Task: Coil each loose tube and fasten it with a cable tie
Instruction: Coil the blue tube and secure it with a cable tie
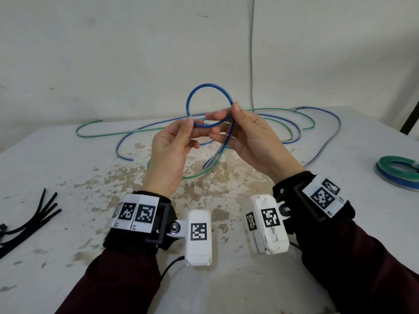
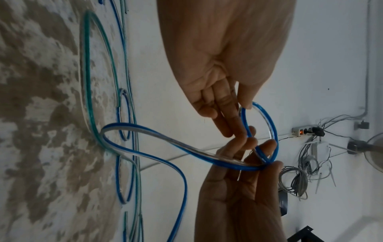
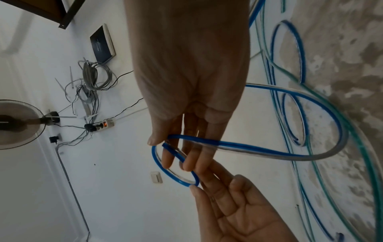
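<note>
Two hands pinch blue tube [image 1: 209, 103] | loop upright, tail hanging down

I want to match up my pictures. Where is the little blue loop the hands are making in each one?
Head view: the blue loop stands up in the middle, above both hands.
Left wrist view: it sits right of centre, between the fingertips.
Right wrist view: it sits just below centre, by the fingertips.
Shared landmark: the green tube lying on the table.
</note>
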Available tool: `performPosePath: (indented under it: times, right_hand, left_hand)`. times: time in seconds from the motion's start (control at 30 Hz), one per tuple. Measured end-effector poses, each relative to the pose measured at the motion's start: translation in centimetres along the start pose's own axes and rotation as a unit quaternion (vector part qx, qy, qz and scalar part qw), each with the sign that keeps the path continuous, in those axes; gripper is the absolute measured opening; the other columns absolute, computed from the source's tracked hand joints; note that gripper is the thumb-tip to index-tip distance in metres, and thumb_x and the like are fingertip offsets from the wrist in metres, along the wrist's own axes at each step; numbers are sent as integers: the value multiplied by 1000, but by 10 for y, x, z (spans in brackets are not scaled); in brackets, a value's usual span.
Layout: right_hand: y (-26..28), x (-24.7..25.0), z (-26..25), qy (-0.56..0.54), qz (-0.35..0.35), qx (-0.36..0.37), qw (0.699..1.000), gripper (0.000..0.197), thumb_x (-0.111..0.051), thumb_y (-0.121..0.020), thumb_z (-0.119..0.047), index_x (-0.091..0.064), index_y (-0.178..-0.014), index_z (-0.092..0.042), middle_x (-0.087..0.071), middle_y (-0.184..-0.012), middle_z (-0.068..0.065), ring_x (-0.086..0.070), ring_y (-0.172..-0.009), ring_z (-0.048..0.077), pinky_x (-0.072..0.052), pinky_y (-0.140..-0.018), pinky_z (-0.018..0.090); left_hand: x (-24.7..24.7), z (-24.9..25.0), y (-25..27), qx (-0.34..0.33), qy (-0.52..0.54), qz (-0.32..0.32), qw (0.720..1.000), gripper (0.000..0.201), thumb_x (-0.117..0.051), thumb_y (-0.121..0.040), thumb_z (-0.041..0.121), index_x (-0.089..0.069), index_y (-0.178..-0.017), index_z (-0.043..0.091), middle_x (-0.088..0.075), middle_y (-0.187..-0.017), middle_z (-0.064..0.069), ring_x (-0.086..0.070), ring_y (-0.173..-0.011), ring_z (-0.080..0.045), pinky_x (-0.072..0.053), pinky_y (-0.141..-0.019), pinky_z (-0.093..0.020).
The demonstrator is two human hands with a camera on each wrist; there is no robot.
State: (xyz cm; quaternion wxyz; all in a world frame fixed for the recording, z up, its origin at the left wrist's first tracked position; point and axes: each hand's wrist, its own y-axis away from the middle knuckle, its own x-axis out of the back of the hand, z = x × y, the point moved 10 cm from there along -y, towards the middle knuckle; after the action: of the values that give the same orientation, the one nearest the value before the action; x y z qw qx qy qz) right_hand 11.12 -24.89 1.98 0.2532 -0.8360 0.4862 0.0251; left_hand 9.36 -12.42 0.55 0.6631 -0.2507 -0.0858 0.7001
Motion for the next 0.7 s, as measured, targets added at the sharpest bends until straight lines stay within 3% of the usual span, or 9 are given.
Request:
performPosePath:
  times: [0.1, 0.2, 0.27, 0.37, 0.43, 0.5, 0.57, 0.6, 0.7]
  right_hand:
    - [1, 2, -8, 30, 7, 32, 999, 38, -40, -99, -25, -68, -76, -12, -70, -81, 3, -65, -71, 13, -55, -75, 27]
    - [0, 7, -20, 66, 36, 73, 995, 37, -40, -101, -24, -61, -73, -13, -63, -66, -2, -58, -62, 10, -50, -71, 24]
    - [-1, 9, -27, 94, 52, 100, 989, 36, -39, -98, -28, -57, -69, -16, -54, -58, -6, -51, -60, 9, -46, -75, 28]
    - [0, 6, -34, 66, 50, 123, 989, 36, -34, -100, -27, -48, -70, -14, -42, -54, -7, -49, -54, 10, -50, -79, 32]
    - [1, 8, -41, 43, 56, 138, 988, 37, -29, -103, -25, -44, -71, -13, -40, -53, -7, -46, -48, 10, -52, -75, 32]
    - [2, 11, -49, 52, 65, 149, 985, 36, -30, -102, -26, -43, -71, -14, -35, -51, -9, -34, -45, 9, -42, -62, 30]
    - [1, 14, -50, 83, 59, 134, 986, 35, -34, -99, -28, -44, -69, -14, -28, -50, -11, -19, -46, 12, -19, -57, 36]
    - [0, 14, -47, 99, 41, 110, 988, 35, -35, -99, -28, -46, -69, -14, -26, -50, -11, -15, -48, 12, -14, -57, 37]
    - [2, 3, -23, 150, -41, -4, 988, 37, -37, -103, -27, -53, -73, -12, -24, -50, -11, -16, -45, 7, -17, -48, 23]
  left_hand:
    - [-2, 3, 0, -10, -1, -13, 1000, 30, -49, -98, 20, -73, -79, 23, -75, -85, 1, -68, -81, -12, -45, -65, -23]
    - [-6, -4, 0, 4, -51, -36, 998, 20, -57, -93, 29, -74, -84, 23, -73, -90, 1, -64, -83, -14, -45, -67, -25]
    - [-14, -10, 2, 23, -72, -69, 995, 21, -58, -88, 33, -74, -90, 20, -73, -95, -1, -62, -83, -13, -46, -68, -25]
    - [-23, -15, 4, 46, -63, -98, 992, 25, -53, -88, 30, -70, -96, 13, -72, -92, -2, -63, -81, -15, -50, -70, -25]
    - [-20, -21, 4, 68, -68, -91, 991, 27, -52, -90, 31, -69, -97, 12, -72, -90, -4, -66, -81, -19, -52, -75, -28]
    - [-13, -26, 2, 83, -85, -77, 990, 30, -47, -95, 34, -68, -98, 12, -71, -91, -8, -67, -82, -22, -51, -77, -31]
    - [-8, -27, 0, 87, -87, -65, 990, 37, -42, -97, 39, -68, -99, 13, -71, -91, -9, -66, -82, -23, -50, -75, -31]
    - [-7, -26, 0, 90, -75, -60, 991, 40, -39, -98, 41, -68, -98, 13, -71, -90, -9, -66, -81, -23, -50, -73, -31]
    - [-10, -20, -1, 91, -28, -55, 994, 42, -37, -98, 43, -66, -94, 12, -71, -84, -7, -66, -79, -21, -50, -74, -33]
